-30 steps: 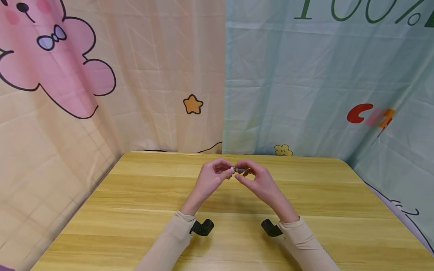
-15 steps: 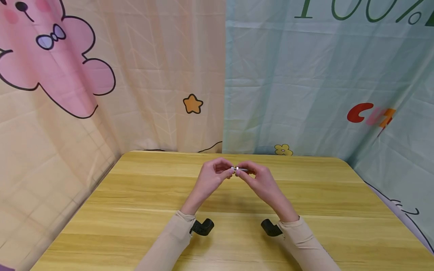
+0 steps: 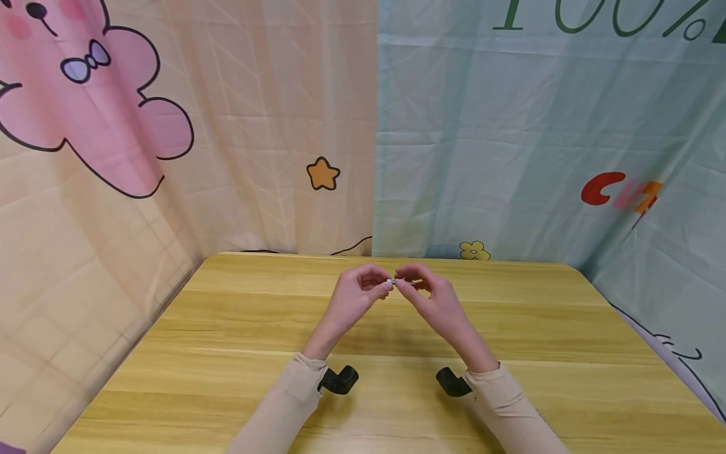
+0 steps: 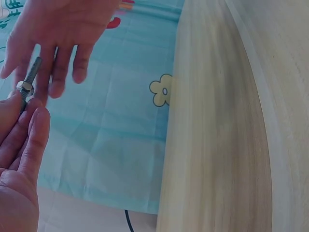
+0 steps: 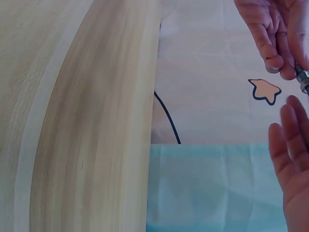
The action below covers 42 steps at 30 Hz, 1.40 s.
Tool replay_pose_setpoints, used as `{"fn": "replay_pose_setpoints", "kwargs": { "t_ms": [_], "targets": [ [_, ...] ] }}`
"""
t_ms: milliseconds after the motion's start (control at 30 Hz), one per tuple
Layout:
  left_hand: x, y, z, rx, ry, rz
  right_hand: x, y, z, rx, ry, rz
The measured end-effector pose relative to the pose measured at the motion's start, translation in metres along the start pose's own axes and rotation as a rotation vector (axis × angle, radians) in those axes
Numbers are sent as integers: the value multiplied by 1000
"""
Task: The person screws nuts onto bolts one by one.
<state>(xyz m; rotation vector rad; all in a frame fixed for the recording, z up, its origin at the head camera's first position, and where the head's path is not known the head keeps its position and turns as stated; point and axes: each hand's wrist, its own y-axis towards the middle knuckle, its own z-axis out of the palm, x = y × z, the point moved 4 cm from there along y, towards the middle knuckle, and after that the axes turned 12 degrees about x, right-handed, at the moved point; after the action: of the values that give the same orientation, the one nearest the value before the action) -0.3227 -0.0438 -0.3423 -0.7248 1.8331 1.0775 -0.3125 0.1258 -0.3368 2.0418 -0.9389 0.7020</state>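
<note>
A threaded metal bolt [image 4: 34, 70] carries a hex nut [image 4: 25, 87] partway along its shank. My left hand [image 3: 353, 297] pinches the bolt between thumb and fingers, hiding the end it grips. Facing it, my right hand [image 3: 435, 304] has its thumb and index finger parted around the free end, close by the nut. In the left wrist view the fingers [image 4: 60, 72] of the right hand extend loosely past the bolt's tip. Part of the bolt and nut [image 5: 304, 82] shows at the right edge of the right wrist view, between both hands.
Beneath the hands lies a wooden table [image 3: 238, 315]. Printed curtains [image 3: 272, 126] hang behind its far edge and along both sides. Black wrist-worn devices [image 3: 339, 381] stick out inward from the sleeves.
My right thumb and fingers have closed in on the nut, then parted again, uncovering and covering parts of the bolt. The left hand stays almost still.
</note>
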Motion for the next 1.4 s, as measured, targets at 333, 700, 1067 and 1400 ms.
{"fn": "replay_pose_setpoints", "kwargs": {
  "t_ms": [333,700,1067,1400],
  "targets": [
    [-1,0,1,4,2,15,2,1,0,34,42,-100],
    [0,-1,0,4,-23,2,1,2,0,34,14,-62],
    [2,0,2,9,7,9,-2,2,3,35,24,43],
    [1,0,1,-6,12,16,0,1,-1,82,34,-77]
  ]
}}
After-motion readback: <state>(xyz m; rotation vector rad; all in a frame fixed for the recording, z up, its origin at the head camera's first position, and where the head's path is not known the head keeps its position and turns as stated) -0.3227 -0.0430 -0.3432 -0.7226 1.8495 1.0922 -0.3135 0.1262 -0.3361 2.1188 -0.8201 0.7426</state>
